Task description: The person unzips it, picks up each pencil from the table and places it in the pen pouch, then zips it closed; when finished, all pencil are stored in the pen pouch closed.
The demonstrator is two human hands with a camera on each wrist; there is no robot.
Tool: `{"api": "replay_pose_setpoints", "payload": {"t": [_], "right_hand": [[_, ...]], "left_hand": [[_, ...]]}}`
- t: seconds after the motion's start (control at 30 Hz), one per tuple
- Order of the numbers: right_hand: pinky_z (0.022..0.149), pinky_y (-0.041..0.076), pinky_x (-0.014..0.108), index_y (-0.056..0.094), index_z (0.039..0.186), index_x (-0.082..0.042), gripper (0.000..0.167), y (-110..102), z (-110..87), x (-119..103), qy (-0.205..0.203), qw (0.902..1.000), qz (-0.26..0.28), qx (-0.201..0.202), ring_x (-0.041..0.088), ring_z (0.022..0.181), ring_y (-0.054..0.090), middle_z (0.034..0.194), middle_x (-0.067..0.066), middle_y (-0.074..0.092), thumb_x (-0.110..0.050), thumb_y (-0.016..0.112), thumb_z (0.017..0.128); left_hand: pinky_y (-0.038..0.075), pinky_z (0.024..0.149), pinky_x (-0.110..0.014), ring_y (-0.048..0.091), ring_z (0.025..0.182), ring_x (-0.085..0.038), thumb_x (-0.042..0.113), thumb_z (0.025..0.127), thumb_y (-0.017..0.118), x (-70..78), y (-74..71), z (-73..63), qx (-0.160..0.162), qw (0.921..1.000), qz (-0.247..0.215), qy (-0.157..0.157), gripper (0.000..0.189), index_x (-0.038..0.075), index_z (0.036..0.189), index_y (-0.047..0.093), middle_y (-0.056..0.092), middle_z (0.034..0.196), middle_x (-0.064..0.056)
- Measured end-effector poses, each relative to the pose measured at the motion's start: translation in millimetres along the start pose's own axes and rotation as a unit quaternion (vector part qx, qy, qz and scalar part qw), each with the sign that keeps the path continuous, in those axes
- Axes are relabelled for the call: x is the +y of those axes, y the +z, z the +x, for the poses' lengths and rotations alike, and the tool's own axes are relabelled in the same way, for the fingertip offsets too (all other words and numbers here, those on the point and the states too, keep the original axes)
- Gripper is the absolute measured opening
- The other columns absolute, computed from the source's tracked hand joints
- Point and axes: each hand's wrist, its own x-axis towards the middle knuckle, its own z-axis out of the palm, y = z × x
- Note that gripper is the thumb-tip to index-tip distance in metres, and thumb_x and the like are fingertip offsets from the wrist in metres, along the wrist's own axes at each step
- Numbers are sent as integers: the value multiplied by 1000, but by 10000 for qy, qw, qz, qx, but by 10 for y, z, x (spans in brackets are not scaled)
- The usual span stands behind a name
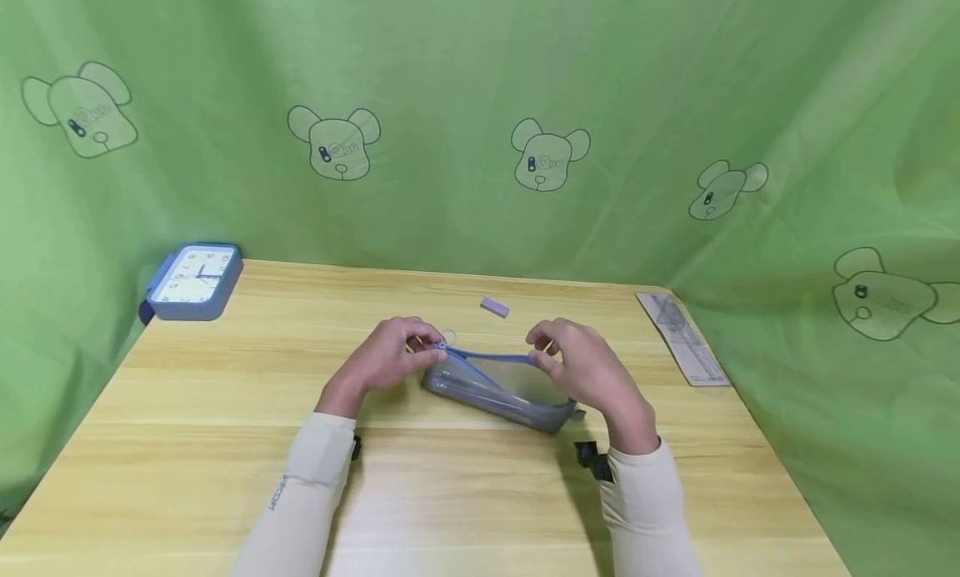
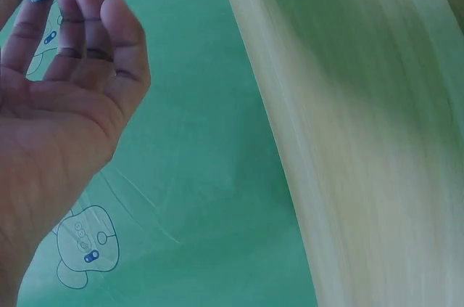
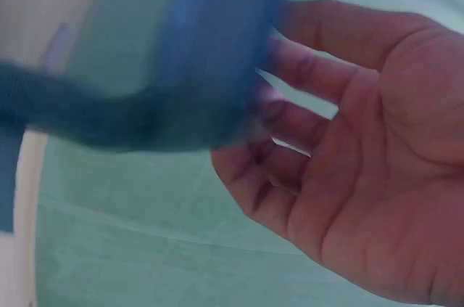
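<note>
A see-through grey pencil case with a blue zip stands on the wooden table, its top gaping. My left hand pinches the zip's left end between thumb and index finger, beside a small ring. In the left wrist view that hand has its other fingers loosely bent under the blue strip. At the opening's far right edge, my right hand grips the blue rim between thumb and fingers. The right wrist view shows the blue edge blurred, against that hand's fingertips. I cannot make out anything inside the case.
Just beyond the case lies a small purple eraser. A blue clock occupies the far left corner. Along the right edge is a flat clear package, seemingly with rulers. Green curtain surrounds the table's back and sides.
</note>
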Motion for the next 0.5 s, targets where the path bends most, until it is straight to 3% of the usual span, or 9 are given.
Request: {"api": "replay_pose_setpoints", "payload": {"t": [0.2,0.5], "right_hand": [[92,59,53,75,117,-6,15,16,-47,-167,-77,9985,140,526,30,104,72,117,12,75,-11,70,104],[89,64,44,64,143,-7,40,310,35,-408,-317,9989,283,184,24,100,76,144,12,68,-17,71,105]], "left_hand": [[50,71,-24,58,82,-14,15,97,80,18,31,23,114,9999,-43,-13,14,5,108,82,75,97,-8],[56,74,-25,64,83,-14,14,93,84,98,98,34,-204,9986,-303,381,12,9,105,84,77,100,-7]]}}
